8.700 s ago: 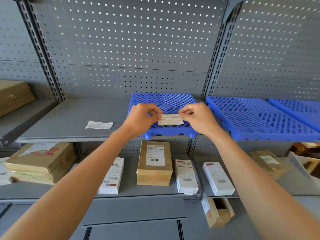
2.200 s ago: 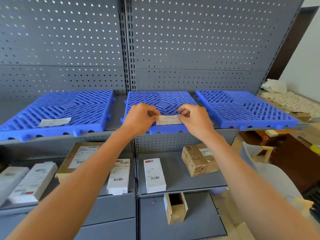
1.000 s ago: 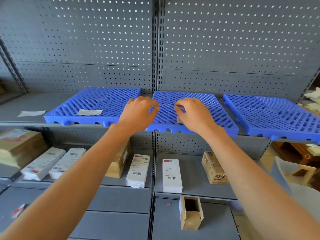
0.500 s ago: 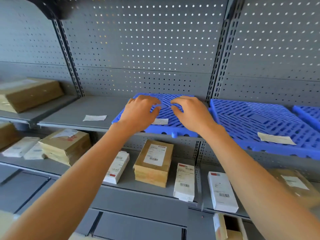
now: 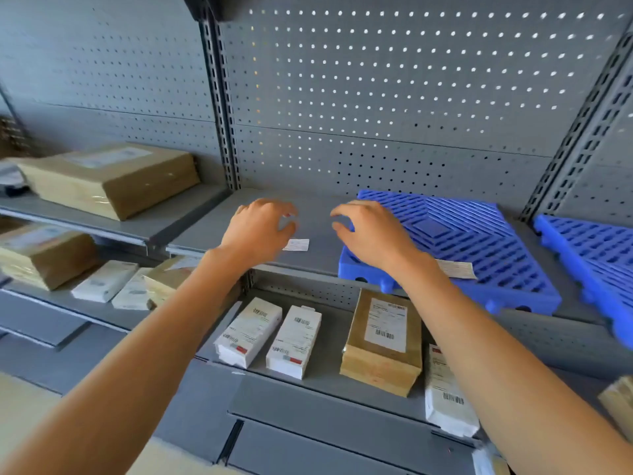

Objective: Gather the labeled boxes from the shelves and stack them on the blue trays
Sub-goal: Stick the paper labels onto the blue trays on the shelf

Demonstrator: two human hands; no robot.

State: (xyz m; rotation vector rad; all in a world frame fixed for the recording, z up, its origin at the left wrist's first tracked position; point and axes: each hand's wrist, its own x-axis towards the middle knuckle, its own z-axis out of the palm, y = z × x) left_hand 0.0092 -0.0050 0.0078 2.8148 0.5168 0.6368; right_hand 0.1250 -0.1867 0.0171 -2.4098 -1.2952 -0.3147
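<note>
Labeled boxes: two white boxes (image 5: 247, 332) (image 5: 294, 341) lie side by side on the lower shelf (image 5: 325, 365), labels up; just right of them a brown cardboard box (image 5: 383, 341) with a white barcode label, then another white box (image 5: 445, 392) partly behind the right forearm.
Blue trays: one blue tray (image 5: 479, 248) lies on the upper shelf (image 5: 212, 231) at right, its front corner over the shelf edge; a second blue tray (image 5: 596, 255) is just beside it, cut off by the frame.
Paper slips: a small white slip (image 5: 297, 244) lies on the bare upper shelf between the hands; another slip (image 5: 457, 269) lies on the first tray near the right wrist.
Left hand (image 5: 260, 231): hovers above the upper shelf, fingers loosely curled, holding nothing, just left of the white slip.
Right hand (image 5: 373, 234): hovers over the tray's left edge, fingers loosely curled, holding nothing.
Other boxes: a large brown parcel (image 5: 109, 180) sits on the left bay's upper shelf; another brown parcel (image 5: 44, 255) and white boxes (image 5: 106, 281) lie below it, blurred.
Backing: grey perforated panel (image 5: 376, 97) behind the shelves.
</note>
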